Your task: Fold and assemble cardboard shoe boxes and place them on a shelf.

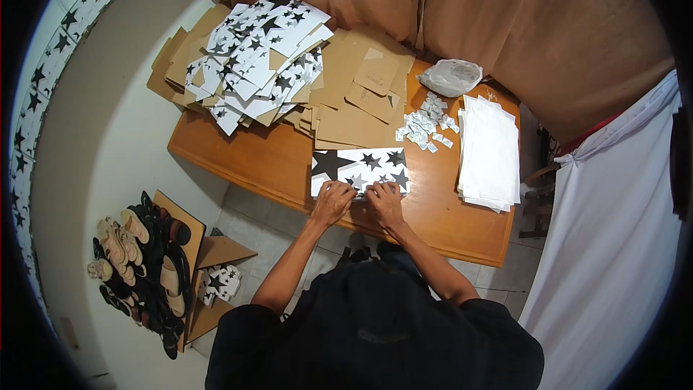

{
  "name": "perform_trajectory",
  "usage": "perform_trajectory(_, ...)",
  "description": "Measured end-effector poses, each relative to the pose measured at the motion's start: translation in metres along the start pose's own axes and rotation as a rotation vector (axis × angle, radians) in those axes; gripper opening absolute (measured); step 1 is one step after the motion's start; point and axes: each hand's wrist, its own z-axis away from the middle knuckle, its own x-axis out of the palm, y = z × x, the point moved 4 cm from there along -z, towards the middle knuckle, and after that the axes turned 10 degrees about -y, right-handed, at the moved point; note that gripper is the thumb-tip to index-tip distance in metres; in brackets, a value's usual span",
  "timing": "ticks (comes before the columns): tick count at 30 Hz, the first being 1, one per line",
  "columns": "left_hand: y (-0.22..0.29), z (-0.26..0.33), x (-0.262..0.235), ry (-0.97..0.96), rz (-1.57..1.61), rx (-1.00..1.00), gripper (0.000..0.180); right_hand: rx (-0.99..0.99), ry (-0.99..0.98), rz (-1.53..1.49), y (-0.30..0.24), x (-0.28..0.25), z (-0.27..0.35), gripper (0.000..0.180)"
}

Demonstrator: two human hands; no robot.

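A white rectangular piece printed with black and grey stars [364,164] lies at the table's near edge; whether it is a flat sheet or a folded box is not clear. My left hand [333,201] is on the left part of its near edge, fingers curled and closed on it. Close by on the right, my right hand [385,201] grips the same edge with bent fingers. The thumbs are mostly hidden. Just beyond the piece lie flat brown cardboard sheets [350,127].
A tall messy pile of star-printed pieces [253,58] covers the table's far left. Small silvery-white packets [422,123] are heaped beside a clear plastic bag [451,76]. White sheets [489,152] are stacked at right on the wooden table [447,224]. A shoe rack [155,267] stands lower left.
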Motion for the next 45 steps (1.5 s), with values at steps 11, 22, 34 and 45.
perform_trajectory(11, 0.001, 0.005, 0.011, 0.028, 0.022, -0.016, 0.022, -0.069, 0.095, 0.007, 0.007, 0.018, 0.012, 0.043)
perform_trajectory(22, 0.003, 0.007, 0.012, 0.062, 0.103, -0.003, 0.018, -0.046, 0.016, -0.020, 0.003, 0.023, 0.018, 0.048)
perform_trajectory(34, 0.003, 0.011, 0.023, 0.109, 0.106, -0.049, 0.022, -0.068, 0.068, 0.033, 0.007, 0.031, 0.021, 0.042)
perform_trajectory(45, 0.002, 0.019, 0.027, 0.126, 0.112, -0.022, 0.023, -0.090, 0.091, -0.002, 0.003, 0.027, 0.024, 0.035)
